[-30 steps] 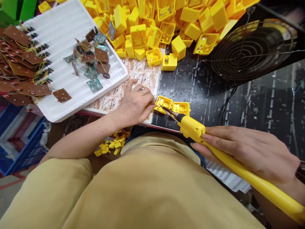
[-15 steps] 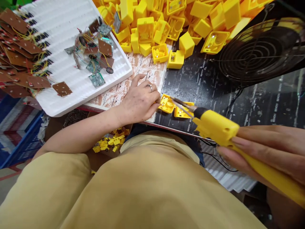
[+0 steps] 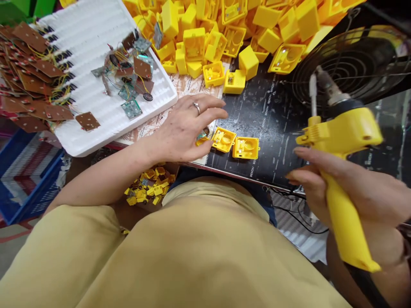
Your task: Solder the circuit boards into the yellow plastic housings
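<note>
My right hand (image 3: 369, 188) is wrapped round the handle of a yellow soldering gun (image 3: 343, 130), whose metal tip points up and away, above the bench. My left hand (image 3: 183, 128), with a ring on one finger, arches over the bench edge, its thumb and fingers apart. Under it, partly hidden, is a small yellow piece with a bit of green circuit board (image 3: 203, 136). Right beside the thumb lies an open yellow housing (image 3: 224, 140), and a second yellow housing (image 3: 246, 148) touches or nearly touches it on the right.
A white foam tray (image 3: 157, 100) with circuit boards, wires and small speakers lies at the left. Many yellow housings (image 3: 194, 45) are heaped at the back. A black fan (image 3: 340, 72) stands at the back right. Below the edge sit more yellow parts (image 3: 150, 186) and a blue crate (image 3: 35, 184).
The soldering gun has swung up and right, its tip away from the yellow housings. My left hand has lifted its fingers and spread them, uncovering part of the piece with green board.
</note>
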Motion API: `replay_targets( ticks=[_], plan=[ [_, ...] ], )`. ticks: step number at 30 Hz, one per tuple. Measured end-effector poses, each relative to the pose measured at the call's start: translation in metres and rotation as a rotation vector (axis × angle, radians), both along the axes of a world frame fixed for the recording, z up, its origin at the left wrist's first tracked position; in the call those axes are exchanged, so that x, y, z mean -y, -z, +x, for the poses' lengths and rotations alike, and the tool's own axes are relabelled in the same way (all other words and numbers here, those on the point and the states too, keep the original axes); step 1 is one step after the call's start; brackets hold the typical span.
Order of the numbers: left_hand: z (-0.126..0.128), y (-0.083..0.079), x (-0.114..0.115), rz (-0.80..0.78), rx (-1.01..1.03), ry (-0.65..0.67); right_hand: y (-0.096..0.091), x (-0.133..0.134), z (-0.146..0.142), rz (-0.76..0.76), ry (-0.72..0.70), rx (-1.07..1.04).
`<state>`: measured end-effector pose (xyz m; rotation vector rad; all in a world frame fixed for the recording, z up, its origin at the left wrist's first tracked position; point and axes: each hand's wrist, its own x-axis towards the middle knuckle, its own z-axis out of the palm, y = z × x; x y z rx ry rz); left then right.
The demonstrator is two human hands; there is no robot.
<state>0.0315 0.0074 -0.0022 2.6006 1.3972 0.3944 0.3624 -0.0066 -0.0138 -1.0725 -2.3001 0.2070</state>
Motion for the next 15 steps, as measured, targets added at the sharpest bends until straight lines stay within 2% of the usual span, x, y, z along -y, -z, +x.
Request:
replay_targets(
  ticks=[4, 7, 9, 11, 12, 13, 15],
  plan=[
    [0.013, 0.012, -0.014, -0.070, -0.061, 0.244, 0.023, -0.018, -0.008, 0.083, -0.107, -0.037],
    [0.008, 0.016, -0.009, -0.127, -0.144, 0.305, 0.039, -0.030, -0.013, 0.093, -0.201, -0.042],
    [-0.010, 0.005, 0.006, -0.208, -0.136, 0.314, 0.048, -0.034, -0.016, 0.076, -0.227, -0.043],
    [-0.036, -0.013, 0.023, -0.374, -0.042, 0.320, 0.055, -0.035, -0.020, 0.038, -0.247, -0.069],
    [-0.050, -0.021, 0.030, -0.458, 0.025, 0.304, 0.059, -0.035, -0.022, 0.013, -0.258, -0.079],
    [-0.063, -0.028, 0.034, -0.449, 0.089, 0.227, 0.062, -0.035, -0.025, -0.010, -0.267, -0.083],
    [-0.086, -0.036, 0.031, -0.178, 0.057, -0.105, 0.067, -0.036, -0.031, -0.040, -0.269, -0.076]
  ],
)
